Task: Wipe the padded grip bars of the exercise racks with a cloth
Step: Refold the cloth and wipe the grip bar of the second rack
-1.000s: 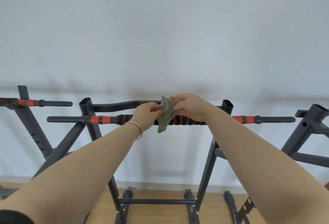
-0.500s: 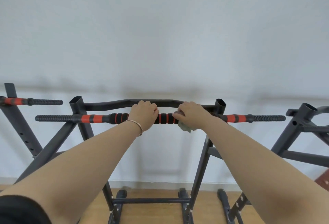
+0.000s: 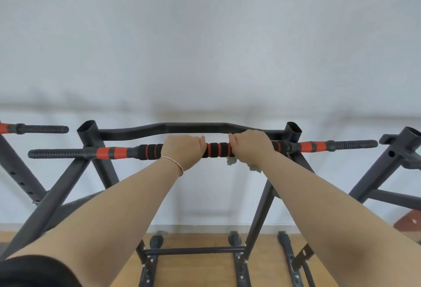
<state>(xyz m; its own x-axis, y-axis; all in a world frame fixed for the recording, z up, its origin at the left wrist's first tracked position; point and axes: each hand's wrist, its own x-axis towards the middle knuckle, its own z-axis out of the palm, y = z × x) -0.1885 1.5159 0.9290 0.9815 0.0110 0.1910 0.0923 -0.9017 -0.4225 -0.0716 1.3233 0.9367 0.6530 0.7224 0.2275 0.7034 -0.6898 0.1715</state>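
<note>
White wall (image 3: 205,36) fills the background, with a strip of wooden floor (image 3: 193,268) at the near bottom edge. Dark steel exercise rack (image 3: 91,145) at centre, carrying a horizontal padded grip bar (image 3: 218,149) banded in black and orange foam; a curved black crossbar (image 3: 182,127) sits just behind and above it. Left hand (image 3: 184,150), with a thin bracelet (image 3: 175,164) at the wrist, grip closed around the bar left of centre. Right hand (image 3: 250,147), grip wrapped over the bar right of centre, pressing a grey-green cloth (image 3: 232,161) against the foam; cloth edges hang out below the hand. Further racks partly visible at far left (image 3: 13,168) and right (image 3: 391,161).
</note>
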